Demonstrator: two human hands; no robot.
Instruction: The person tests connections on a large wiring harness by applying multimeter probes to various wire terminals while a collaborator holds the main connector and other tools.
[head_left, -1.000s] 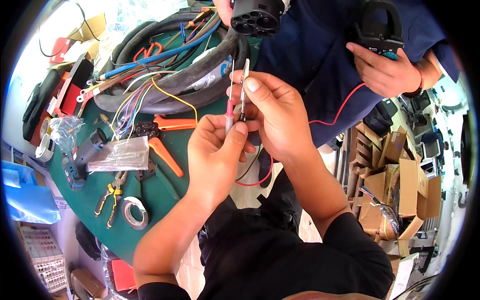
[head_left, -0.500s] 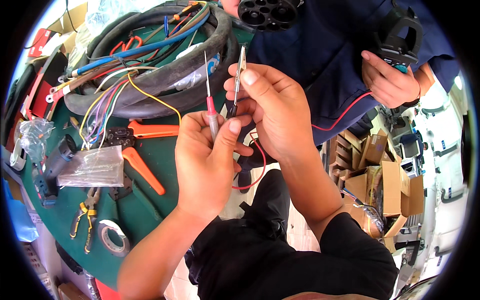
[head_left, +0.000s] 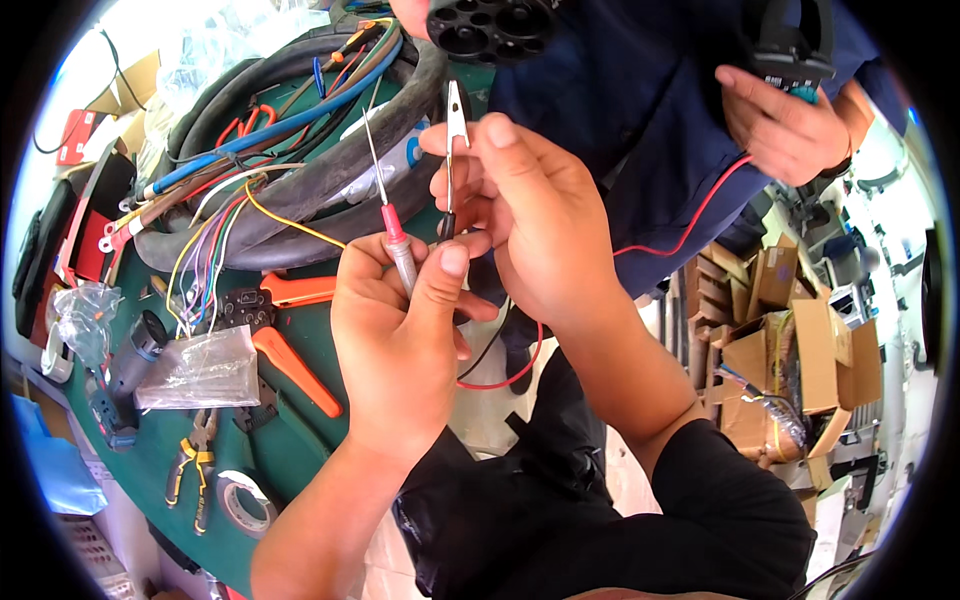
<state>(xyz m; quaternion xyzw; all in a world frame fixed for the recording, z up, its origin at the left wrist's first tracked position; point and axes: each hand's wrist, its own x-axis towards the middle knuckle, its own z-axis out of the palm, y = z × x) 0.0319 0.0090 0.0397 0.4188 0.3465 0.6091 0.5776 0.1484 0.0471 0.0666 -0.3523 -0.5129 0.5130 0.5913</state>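
Note:
In my closed left hand is a test probe with a red collar, a clear handle and a long thin metal tip pointing up. Between that hand's thumb and forefinger is the base of a black probe. A silver alligator clip stands on the black probe's upper end. My right hand has its fingers curled behind the clip, the thumb close at its right side. A red lead and a dark lead hang below my hands.
Opposite, a person's hand holds a black clamp meter; a round black connector is beside it. On the green table lie coiled thick cable, orange-handled crimpers, pliers and a tape roll. Cardboard boxes stand right.
The probes and both hands have shifted slightly left in view, and my right thumb has moved away from the clip's face. The clip's broad side now shows. The view itself has shifted slightly.

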